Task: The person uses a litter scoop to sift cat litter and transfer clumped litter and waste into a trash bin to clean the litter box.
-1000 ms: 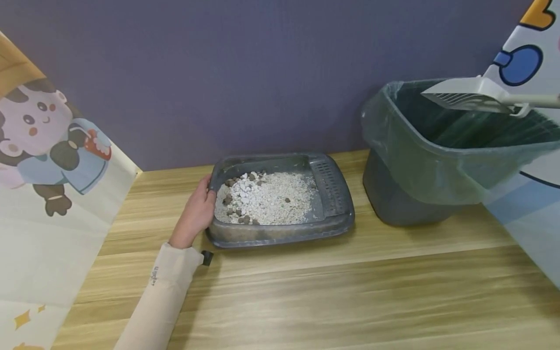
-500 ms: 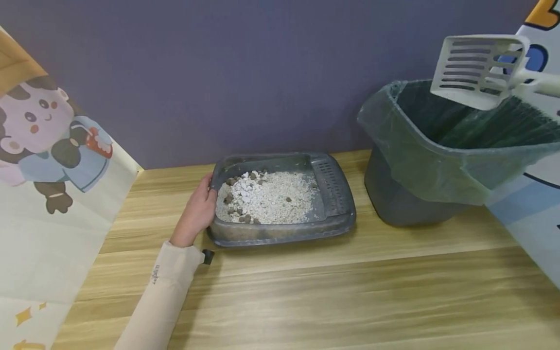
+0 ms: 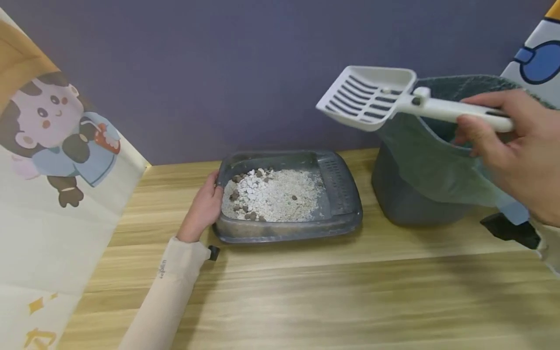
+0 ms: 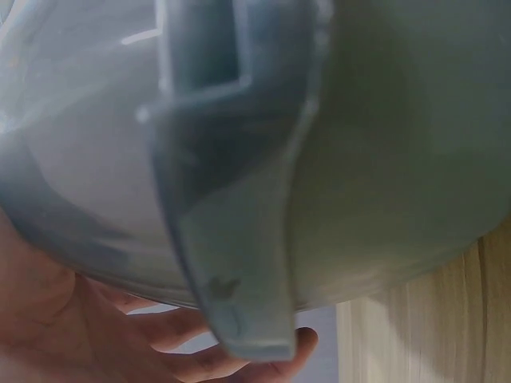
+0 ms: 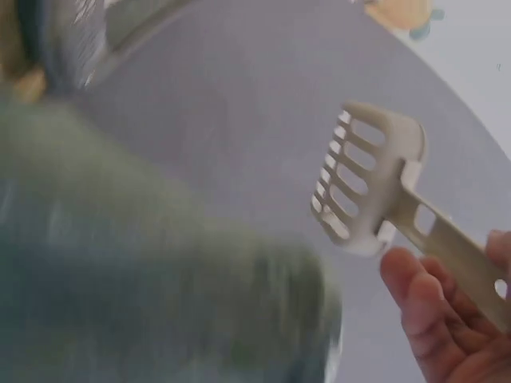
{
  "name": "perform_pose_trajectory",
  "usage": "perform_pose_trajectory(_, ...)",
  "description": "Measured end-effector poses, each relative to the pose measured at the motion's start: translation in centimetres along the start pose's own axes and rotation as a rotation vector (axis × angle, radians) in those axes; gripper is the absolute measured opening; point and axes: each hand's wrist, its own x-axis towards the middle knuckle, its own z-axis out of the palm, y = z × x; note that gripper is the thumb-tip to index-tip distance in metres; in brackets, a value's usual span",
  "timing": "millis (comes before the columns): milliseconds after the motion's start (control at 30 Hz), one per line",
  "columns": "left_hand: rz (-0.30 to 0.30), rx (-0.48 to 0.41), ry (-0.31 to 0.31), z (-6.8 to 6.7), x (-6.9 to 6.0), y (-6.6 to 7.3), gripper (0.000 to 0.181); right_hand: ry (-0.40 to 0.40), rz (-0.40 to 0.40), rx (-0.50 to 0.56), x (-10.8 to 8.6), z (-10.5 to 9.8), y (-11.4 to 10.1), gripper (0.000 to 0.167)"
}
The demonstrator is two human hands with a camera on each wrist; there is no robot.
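A dark grey litter box (image 3: 284,229) stands on the wooden surface against the purple wall. Pale litter (image 3: 280,194) fills it, with brown clumps (image 3: 251,216) mostly along its left side. My left hand (image 3: 202,208) grips the box's left rim; in the left wrist view its fingers (image 4: 192,363) reach under the edge. My right hand (image 3: 518,141) holds a white slotted litter scoop (image 3: 437,109) by its handle. The scoop hangs in the air, its head between box and bin. In the right wrist view the scoop (image 5: 391,171) shows its slots, apparently with nothing on them.
Right of the box stands a grey bin (image 3: 404,199) lined with a translucent green bag (image 3: 437,172), folded over its rim. Behind is a purple wall (image 3: 262,78). Cartoon-printed panels (image 3: 65,141) rise at both sides. The wooden surface (image 3: 328,301) stretches in front.
The scoop has moved left from over the bin, tipping up and then levelling out. My right hand has come into view with it. The left hand stays on the box.
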Motion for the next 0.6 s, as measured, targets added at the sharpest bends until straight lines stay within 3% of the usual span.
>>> perform_pose_trajectory(100,-0.004,-0.001,0.005,0.1,-0.1,0.1,0.051,-0.126,-0.149,-0.095,0.0,1.3,-1.8,0.036)
perform_pose_trajectory(200,-0.008,-0.001,0.007,0.0,-0.1,0.2,0.051,-0.265,-0.231,-0.055,-0.2,3.4,-3.0,0.034)
perform_pose_trajectory(433,-0.002,-0.012,0.001,0.1,0.0,0.2,0.052,-0.563,-0.192,0.101,-1.3,8.0,-3.7,0.033)
perform_pose_trajectory(600,-0.008,-0.005,0.010,0.0,-0.2,0.2,0.052,-0.660,-0.144,0.165,-1.8,10.9,-3.0,0.029)
